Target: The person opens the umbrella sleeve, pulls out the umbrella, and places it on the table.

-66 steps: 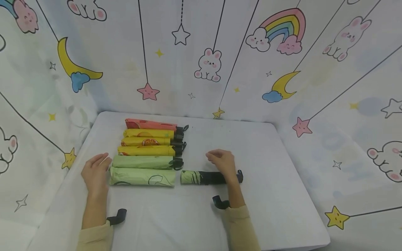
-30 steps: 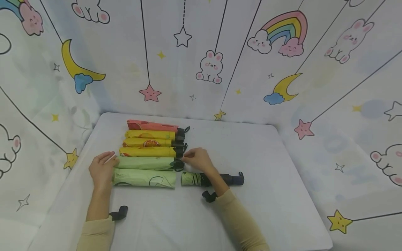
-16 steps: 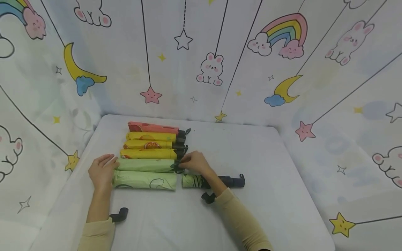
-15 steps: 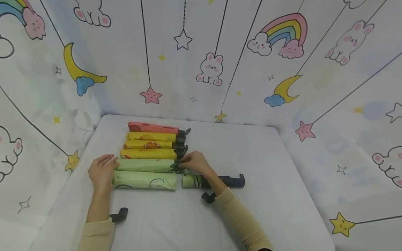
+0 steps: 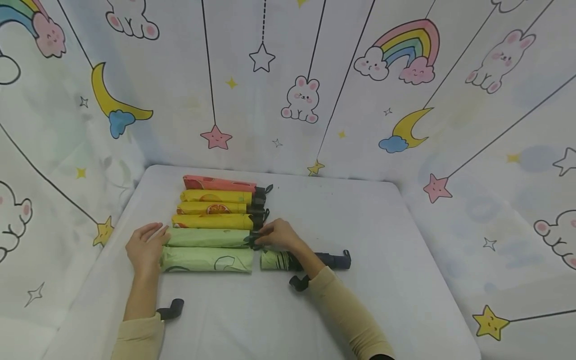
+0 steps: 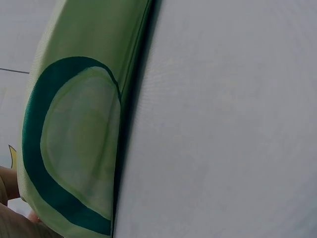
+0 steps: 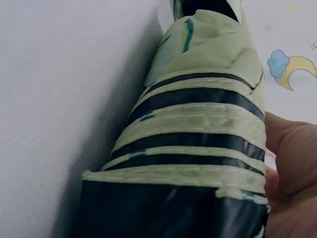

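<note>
Folded umbrellas in printed sleeves lie side by side in the head view. My left hand (image 5: 146, 246) touches the left end of a light green umbrella (image 5: 209, 237), fingers loosely extended. At its other end my right hand (image 5: 281, 235) pinches the black handle, which the fingertips partly cover. Just in front lies a light green sleeve (image 5: 207, 259) with no handle showing; its round slice print fills the left wrist view, fingers (image 6: 20, 218) behind it. Under my right wrist rests a bare green-and-black umbrella (image 5: 333, 260), its striped folds (image 7: 193, 129) large in the right wrist view.
Behind the green umbrella lie several yellow umbrellas (image 5: 213, 221) and a red umbrella (image 5: 220, 183) at the back, black handles to the right. All are on a white-covered table (image 5: 369, 225), with a printed cloth wall (image 5: 270, 100) around it.
My right hand has moved left from above the bare umbrella to the green umbrella's handle. My left hand has shifted slightly right onto its other end. Over the last half second little differs.
</note>
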Motion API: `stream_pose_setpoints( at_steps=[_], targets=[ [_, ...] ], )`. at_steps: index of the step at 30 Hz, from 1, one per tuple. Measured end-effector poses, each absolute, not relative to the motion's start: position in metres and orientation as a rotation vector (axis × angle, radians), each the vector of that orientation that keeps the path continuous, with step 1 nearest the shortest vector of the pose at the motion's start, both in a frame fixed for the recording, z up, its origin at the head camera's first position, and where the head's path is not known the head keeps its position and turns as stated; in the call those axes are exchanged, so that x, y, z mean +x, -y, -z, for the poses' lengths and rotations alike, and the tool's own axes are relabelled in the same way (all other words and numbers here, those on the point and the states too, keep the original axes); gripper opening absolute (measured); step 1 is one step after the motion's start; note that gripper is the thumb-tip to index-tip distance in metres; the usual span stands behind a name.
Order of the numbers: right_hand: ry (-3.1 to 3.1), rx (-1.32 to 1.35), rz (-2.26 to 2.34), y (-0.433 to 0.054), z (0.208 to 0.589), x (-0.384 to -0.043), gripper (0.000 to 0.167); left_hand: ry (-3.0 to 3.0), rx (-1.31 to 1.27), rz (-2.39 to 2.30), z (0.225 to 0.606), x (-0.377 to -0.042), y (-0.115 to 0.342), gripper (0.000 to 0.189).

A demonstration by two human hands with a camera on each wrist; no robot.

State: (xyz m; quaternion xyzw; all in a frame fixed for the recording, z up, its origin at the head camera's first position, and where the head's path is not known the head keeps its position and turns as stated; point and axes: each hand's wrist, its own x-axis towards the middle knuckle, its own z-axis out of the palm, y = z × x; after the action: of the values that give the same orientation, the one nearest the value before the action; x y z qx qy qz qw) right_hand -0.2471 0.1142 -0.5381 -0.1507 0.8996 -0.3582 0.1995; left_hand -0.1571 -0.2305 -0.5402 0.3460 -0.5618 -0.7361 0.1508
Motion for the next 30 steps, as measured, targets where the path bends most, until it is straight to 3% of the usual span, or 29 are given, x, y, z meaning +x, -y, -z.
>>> stream_pose_setpoints(
  at_steps=[30],
  targets=[
    [-2.073, -0.212, 1.566, -0.1224, 0.5341, -0.2475, 0.041, 1.538, 1.017, 2.156, 0.5364, -0.1563, 0.2315, 0.046]
  ],
)
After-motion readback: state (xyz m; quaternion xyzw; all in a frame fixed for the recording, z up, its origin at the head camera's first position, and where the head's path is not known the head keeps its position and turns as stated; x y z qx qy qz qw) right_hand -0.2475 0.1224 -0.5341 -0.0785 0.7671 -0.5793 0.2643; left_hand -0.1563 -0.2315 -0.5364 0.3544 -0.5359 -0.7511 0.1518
